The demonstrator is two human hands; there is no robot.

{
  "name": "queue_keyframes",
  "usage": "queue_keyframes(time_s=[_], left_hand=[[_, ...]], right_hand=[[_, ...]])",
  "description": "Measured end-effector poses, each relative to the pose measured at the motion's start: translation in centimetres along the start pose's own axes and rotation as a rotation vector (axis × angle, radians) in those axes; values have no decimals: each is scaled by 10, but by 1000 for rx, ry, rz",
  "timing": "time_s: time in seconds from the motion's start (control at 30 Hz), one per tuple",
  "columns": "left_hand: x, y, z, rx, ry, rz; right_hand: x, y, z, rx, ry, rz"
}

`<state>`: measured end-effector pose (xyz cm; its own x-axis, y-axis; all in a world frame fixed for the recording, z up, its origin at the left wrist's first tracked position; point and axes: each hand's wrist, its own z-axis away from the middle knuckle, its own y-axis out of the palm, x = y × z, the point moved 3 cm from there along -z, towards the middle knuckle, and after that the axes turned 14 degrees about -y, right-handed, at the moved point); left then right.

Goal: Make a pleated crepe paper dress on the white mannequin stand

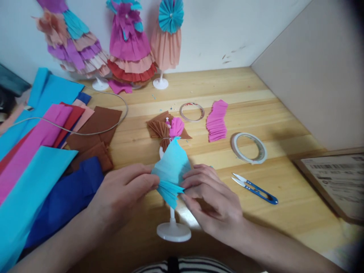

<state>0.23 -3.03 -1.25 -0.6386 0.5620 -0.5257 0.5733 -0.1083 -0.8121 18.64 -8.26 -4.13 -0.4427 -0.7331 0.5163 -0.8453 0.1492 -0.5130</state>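
Note:
Between my two hands is a light-blue piece of crepe paper [173, 161], its lower part gathered in narrow folds. My left hand [122, 189] pinches its left edge, while the fingers of my right hand [212, 197] close on the right end of the folds. Just behind the paper stands a small white mini mannequin stand [174, 232], its round base showing below. Brown pleated crepe paper [159, 129] and a pink piece [177, 127] are at its upper part; the blue paper hides its middle.
Blue thread snips [257, 189] lie right of my right hand, near a tape roll [249, 148]. Pleated pink paper [217, 121] and a thin ring [192, 112] lie farther back. Coloured crepe sheets [36, 174] cover the left; dressed stands [131, 45] line the wall. A cardboard box [335, 185] sits right.

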Motion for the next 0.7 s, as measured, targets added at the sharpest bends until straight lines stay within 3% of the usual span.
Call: queue_keyframes(time_s=[0.17,0.37,0.7], left_hand=[[-1,-2,-6,-35,-11,35],[4,1,-5,13,-59,42],[6,4,-1,9,-106,122]], right_hand=[[-3,1,6,9,45,-17],[-5,2,12,10,72,20],[-9,5,11,79,9,109]])
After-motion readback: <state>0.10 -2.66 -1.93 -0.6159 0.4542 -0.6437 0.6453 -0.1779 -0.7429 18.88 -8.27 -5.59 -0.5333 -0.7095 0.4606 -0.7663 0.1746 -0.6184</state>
